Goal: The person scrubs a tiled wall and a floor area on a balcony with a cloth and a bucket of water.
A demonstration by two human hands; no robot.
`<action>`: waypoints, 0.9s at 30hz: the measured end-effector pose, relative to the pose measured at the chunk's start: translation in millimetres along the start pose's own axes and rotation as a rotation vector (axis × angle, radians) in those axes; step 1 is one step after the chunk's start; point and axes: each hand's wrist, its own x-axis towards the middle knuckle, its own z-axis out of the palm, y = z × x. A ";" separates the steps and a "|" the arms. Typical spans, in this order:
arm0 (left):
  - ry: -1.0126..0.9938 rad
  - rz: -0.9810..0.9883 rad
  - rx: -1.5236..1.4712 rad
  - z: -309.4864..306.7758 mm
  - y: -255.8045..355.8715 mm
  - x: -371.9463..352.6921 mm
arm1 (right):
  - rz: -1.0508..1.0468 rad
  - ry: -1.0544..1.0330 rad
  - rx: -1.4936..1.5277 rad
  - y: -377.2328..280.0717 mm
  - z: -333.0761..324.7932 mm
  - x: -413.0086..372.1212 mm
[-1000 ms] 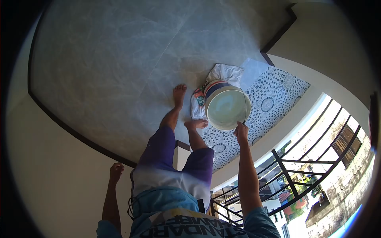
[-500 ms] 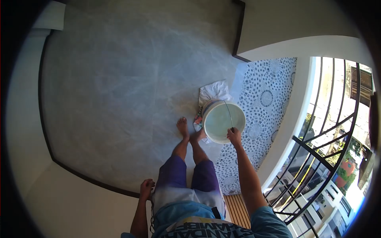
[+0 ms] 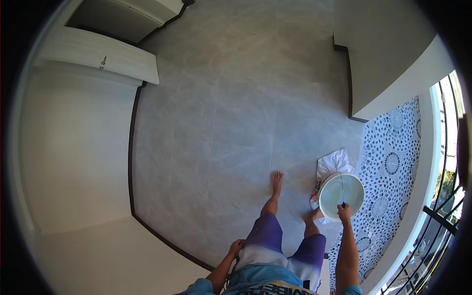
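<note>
My right hand (image 3: 343, 212) is closed around the grip of a thin wire handle (image 3: 342, 188) of a white bucket (image 3: 322, 192). Pale, clear-looking water (image 3: 337, 196) fills part of the bucket, and its mouth faces me. Beneath and beside the bucket a crumpled whitish cloth (image 3: 334, 161) lies on the floor, with a patch of coloured print near my foot. My left hand (image 3: 237, 246) hangs by the left leg of my purple and white shorts (image 3: 265, 235), fingers curled in and nothing visible in them.
Grey tiled floor (image 3: 221, 128) stretches ahead. A strip of blue and white mosaic tile (image 3: 391, 162) runs along the right, beside a low ledge and black metal railing (image 3: 440, 220). A wall corner (image 3: 359, 110) juts in at upper right. At upper left stands a white door (image 3: 108, 56).
My view has swung left, so more of the room and a door show. My left foot has stepped forward and left. My right hand still holds the bucket handle.
</note>
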 end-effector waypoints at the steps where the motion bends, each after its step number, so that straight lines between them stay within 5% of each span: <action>1: -0.029 -0.034 0.026 -11.3 6.2 11.4 | -0.028 0.051 -0.044 14.4 0.3 6.0; 5: -0.132 -0.140 0.055 -85.0 35.2 46.2 | 0.008 0.049 -0.089 6.2 1.8 -1.2; 12: -0.050 -0.235 -0.314 -189.0 69.2 93.1 | 0.106 0.057 -0.358 -24.8 26.3 -16.1; 21: -0.184 -0.259 -0.189 -217.8 32.7 102.7 | 0.129 0.043 -0.323 -54.0 49.6 -29.5; 27: -0.189 -0.280 -0.157 -223.5 65.3 120.5 | 0.195 -0.021 -0.258 -71.4 60.6 -42.4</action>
